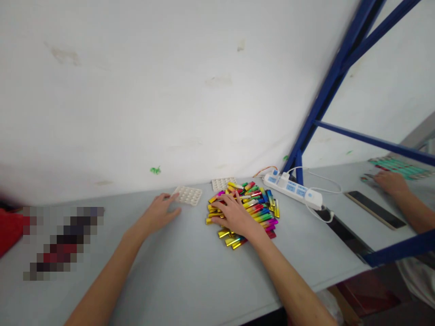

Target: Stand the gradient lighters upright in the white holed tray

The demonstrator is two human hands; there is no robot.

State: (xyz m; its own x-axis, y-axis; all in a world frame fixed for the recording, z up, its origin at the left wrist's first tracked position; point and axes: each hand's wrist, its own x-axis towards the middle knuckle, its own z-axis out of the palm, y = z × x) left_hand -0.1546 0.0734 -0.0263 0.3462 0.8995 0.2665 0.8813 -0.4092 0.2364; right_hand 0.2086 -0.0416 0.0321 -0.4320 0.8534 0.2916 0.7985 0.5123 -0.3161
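A pile of shiny metallic pieces (pixel 260 215), shaped like slim lighters in gold, red, green, blue and magenta, lies heaped on the grey table. On its left side rests my right hand (pixel 236 215), fingers spread over the pieces; none is clearly gripped. My left hand (pixel 159 213) is by a small white tray (pixel 190 195) with rows of round hollows. Its fingers are apart, with the fingertips at the tray's left edge, and nothing shows between them. A second white gridded tray (pixel 222 183) lies behind the pile, against the wall.
A white power strip (pixel 292 189) with plugs and cables lies right of the pile. Beside it are a dark flat bar (pixel 345 233) and a blue metal frame (pixel 316 108). Beyond the frame, another person's hand (pixel 390 181) is near green pieces (pixel 403 168). Something red (pixel 10 231) sits far left.
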